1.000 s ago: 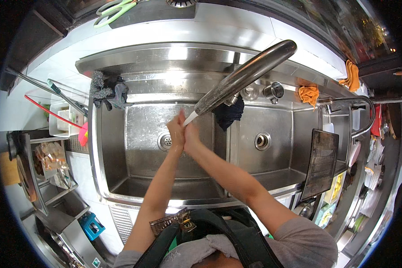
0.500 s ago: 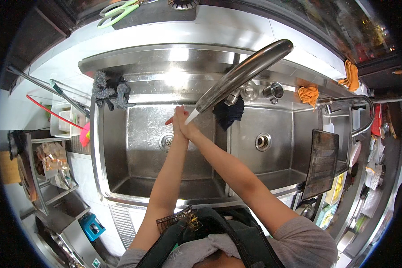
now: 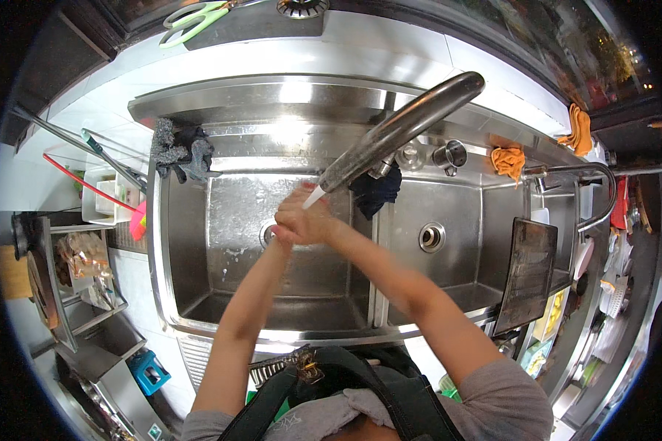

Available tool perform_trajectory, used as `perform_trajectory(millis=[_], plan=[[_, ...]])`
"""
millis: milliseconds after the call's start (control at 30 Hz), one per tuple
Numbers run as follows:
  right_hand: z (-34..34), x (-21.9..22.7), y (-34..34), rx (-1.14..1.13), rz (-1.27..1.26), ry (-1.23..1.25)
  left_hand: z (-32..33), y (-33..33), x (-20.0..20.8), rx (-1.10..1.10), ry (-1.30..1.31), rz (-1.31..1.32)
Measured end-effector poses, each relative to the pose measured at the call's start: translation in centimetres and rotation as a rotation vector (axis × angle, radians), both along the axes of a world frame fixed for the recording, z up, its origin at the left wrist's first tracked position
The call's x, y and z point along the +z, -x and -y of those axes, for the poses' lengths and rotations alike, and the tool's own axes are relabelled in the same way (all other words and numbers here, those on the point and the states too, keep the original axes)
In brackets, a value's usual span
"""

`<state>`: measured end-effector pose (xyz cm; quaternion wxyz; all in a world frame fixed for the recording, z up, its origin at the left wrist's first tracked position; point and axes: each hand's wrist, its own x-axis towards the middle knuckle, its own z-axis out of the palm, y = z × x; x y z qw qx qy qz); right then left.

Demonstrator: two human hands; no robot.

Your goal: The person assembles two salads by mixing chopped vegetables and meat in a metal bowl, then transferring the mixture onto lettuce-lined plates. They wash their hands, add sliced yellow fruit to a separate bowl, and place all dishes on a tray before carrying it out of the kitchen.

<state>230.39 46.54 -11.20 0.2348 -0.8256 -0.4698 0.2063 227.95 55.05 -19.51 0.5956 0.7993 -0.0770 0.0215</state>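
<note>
My two hands are pressed together over the left sink basin point(image 3: 232, 198), below the tip of a dark metal faucet point(image 3: 401, 132). A white stream of water point(image 3: 314, 197) falls from the faucet onto them. On top lies my right hand point(image 3: 310, 222), its fingers curled round the left. Most of my left hand point(image 3: 283, 234) is hidden beneath it, with only the part near the wrist plainly visible; its fingers are blurred and covered. Behind the hands, the basin's drain point(image 3: 266, 234) shows in part. Neither hand shows any object in it.
Grey cloths point(image 3: 191, 153) hang at the basin's far left corner. A dark cloth point(image 3: 379, 189) drapes over the divider. To the right are a second basin with its drain point(image 3: 432, 237), a metal cup point(image 3: 452, 154), an orange cloth point(image 3: 507, 160) and a leaning dark panel point(image 3: 526, 272).
My hands have come nearer to me. From lying palm to palm with fingers stretched away, they have turned so that the right now wraps across the left under the water.
</note>
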Motion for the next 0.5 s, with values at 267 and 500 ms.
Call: perform_trajectory(millis=[267, 500], plan=[[-1.2, 0.3, -2.0, -0.164, -1.076, -0.059, -1.8, 1.4, 4.1, -0.3, -0.371, 0.75], [-2.5, -3.7, 1.9, -1.325, -1.732, -1.169, -0.5, 0.0, 3.6, 0.663, 0.67, -0.555]])
